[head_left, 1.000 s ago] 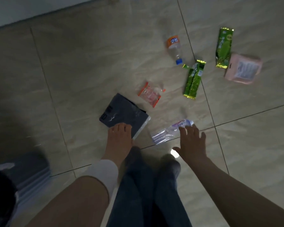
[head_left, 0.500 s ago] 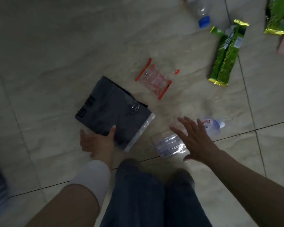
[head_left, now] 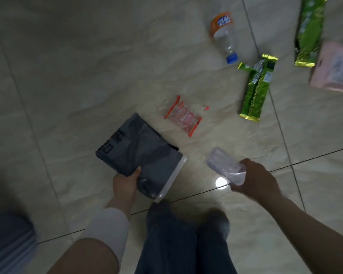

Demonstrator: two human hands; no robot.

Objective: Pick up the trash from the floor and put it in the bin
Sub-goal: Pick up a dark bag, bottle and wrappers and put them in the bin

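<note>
Trash partly gathered, none binned yet.
Flat dark plastic package [head_left: 141, 153] is gripped by left hand [head_left: 125, 184], crushed clear plastic bottle [head_left: 224, 165] by right hand [head_left: 255, 178]; five pieces remain on floor.

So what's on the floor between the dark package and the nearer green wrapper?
In the head view, a clear wrapper with orange edges and a tiny red scrap lie between the dark package and the green wrapper.

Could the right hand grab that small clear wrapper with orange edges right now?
Probably not yet. The right hand is already closed around a crushed clear plastic bottle. The small clear wrapper with orange edges lies uncovered on the floor, nothing blocking it.
</note>
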